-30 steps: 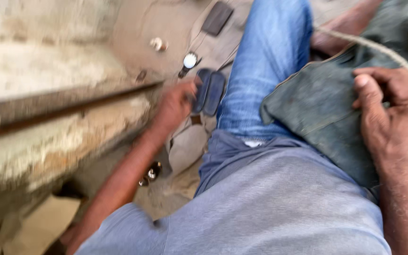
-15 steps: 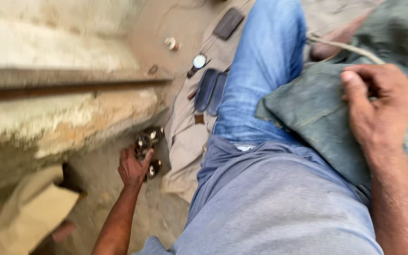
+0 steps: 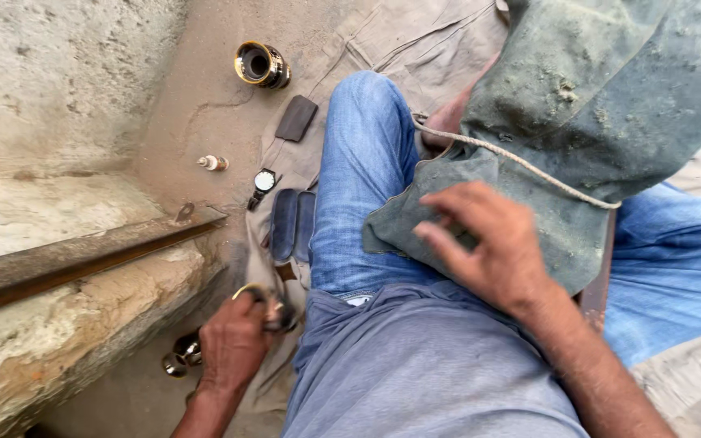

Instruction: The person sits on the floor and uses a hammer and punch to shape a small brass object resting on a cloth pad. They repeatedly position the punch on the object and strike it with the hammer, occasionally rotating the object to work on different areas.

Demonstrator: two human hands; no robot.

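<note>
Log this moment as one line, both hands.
left hand: grips brass fitting beside thigh | right hand: open, over green cloth on lap | wristwatch: untouched on ground

Glossy brass-like metal piece, matt dusty cloth, rough concrete ledge

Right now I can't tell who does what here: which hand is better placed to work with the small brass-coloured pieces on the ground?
Probably left: the left hand already grips a brass-coloured piece, beside more pieces. The right hand rests on the grey-green cloth.
</note>
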